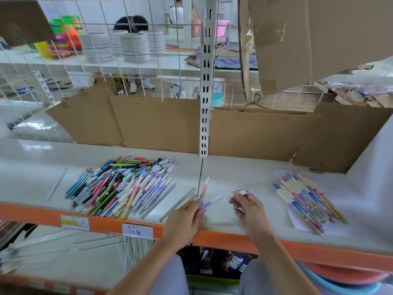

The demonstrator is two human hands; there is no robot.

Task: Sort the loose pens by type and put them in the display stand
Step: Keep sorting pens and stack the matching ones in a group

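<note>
**Meanwhile, two hands over the shelf, pens in both**

Both hands hovered above the white shelf (223, 218), near its orange front edge (106, 224). The left hand (182, 220) had its fingers curled round a few pens (203, 193); one lilac-and-white pen (209, 202) stuck out of the grip toward 2 o'clock, and a pink-and-white one rose toward 12. The right hand (247, 207), just beside the left at its 3 o'clock, pinched a cream pen with a lilac cap (241, 192) between thumb and fingertips, lying nearly level.

At 9 o'clock from the hands lay the loose pile of mixed pens (121, 186), heaped and crossing one another in blue, green, red, pink and lilac. A single pale blue pen (56, 185) lay apart, farther toward 9. At 3 o'clock a sorted group of like pens (306, 199) rested side by side on a sheet of white paper (297, 224). Brown cardboard (159, 122) stood along the shelf's back at 12 o'clock, with a white slotted upright (205, 103) in front of it
</note>
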